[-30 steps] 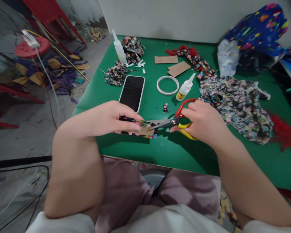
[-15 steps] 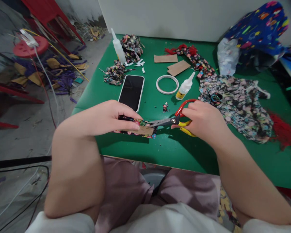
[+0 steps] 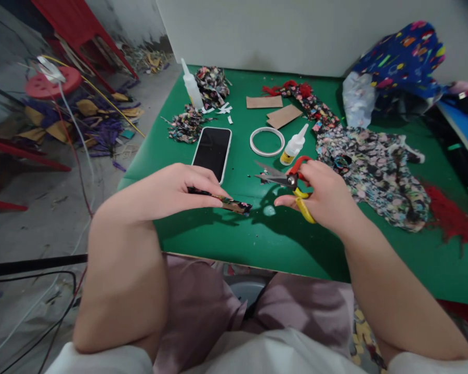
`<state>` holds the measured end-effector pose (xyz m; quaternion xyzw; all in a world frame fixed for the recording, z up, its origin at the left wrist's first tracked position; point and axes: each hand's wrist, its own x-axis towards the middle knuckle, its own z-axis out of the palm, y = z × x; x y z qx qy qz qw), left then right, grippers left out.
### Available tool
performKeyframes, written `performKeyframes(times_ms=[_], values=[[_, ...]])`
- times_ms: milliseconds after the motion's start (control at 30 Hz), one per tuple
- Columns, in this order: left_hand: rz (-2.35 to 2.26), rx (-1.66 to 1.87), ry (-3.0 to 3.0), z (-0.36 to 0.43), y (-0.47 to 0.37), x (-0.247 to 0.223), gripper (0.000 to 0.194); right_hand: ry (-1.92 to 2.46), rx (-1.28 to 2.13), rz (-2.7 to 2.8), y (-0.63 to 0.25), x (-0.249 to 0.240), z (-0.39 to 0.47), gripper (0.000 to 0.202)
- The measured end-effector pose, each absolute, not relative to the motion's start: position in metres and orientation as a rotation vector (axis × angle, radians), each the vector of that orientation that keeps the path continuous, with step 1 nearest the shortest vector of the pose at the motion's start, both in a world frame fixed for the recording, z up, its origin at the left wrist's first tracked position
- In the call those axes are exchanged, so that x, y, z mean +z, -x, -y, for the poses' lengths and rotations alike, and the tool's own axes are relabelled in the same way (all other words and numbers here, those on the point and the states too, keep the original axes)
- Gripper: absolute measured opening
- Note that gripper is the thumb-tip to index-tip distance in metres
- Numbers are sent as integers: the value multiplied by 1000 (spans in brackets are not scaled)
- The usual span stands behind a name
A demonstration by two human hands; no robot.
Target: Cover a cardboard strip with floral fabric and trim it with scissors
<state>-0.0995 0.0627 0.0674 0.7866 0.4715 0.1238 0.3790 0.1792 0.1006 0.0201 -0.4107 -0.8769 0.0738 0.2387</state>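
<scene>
My left hand (image 3: 195,188) pinches a narrow strip of brown card wrapped in dark floral fabric (image 3: 237,205), its free end pointing right above the table. In my right hand (image 3: 323,195) are scissors (image 3: 290,180) with one red and one yellow handle. Their blades are parted and point left, a short way from the strip's end. Below the blades lies a small fabric scrap (image 3: 264,176). A glue bottle (image 3: 294,146) with a white nozzle stands just behind the scissors. The strip's left part is hidden by my fingers.
On the green table (image 3: 218,234) are a phone (image 3: 212,152), a ring of tape (image 3: 267,142), brown card pieces (image 3: 284,115) and another glue bottle (image 3: 192,88). Crumpled floral fabric (image 3: 378,171) spreads at the right, by red threads (image 3: 450,213). A blue patterned cloth (image 3: 401,62) sits behind.
The scissors have come away from the strip to the right and their blades have opened. The strip has tilted in my left hand, showing less of its card face.
</scene>
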Motion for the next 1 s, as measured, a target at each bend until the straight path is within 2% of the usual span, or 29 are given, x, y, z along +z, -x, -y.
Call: performKeyframes(times_ms=[133, 300, 400, 633, 733, 867, 1000], values=[[-1202, 318, -2022, -64, 97, 66, 22, 1201, 391, 2377, -174, 19, -98, 51], [-1181, 355, -2023, -68, 83, 60, 24, 1229, 1087, 2040, -162, 20, -88, 36], [-1169, 367, -2020, -68, 73, 56, 24, 1150, 1270, 1863, -155, 17, -84, 21], [-1231, 461, -1718, -64, 52, 48, 28, 1096, 1188, 1781, -157, 13, -89, 16], [-1003, 399, -1464, -65, 48, 40, 36, 1080, 1063, 1833, -160, 13, -91, 12], [-720, 291, -1242, -71, 44, 27, 46, 1015, 1057, 1880, -163, 13, -93, 13], [-657, 471, -1089, -71, 35, 18, 36, 1066, 909, 1846, -164, 18, -93, 17]])
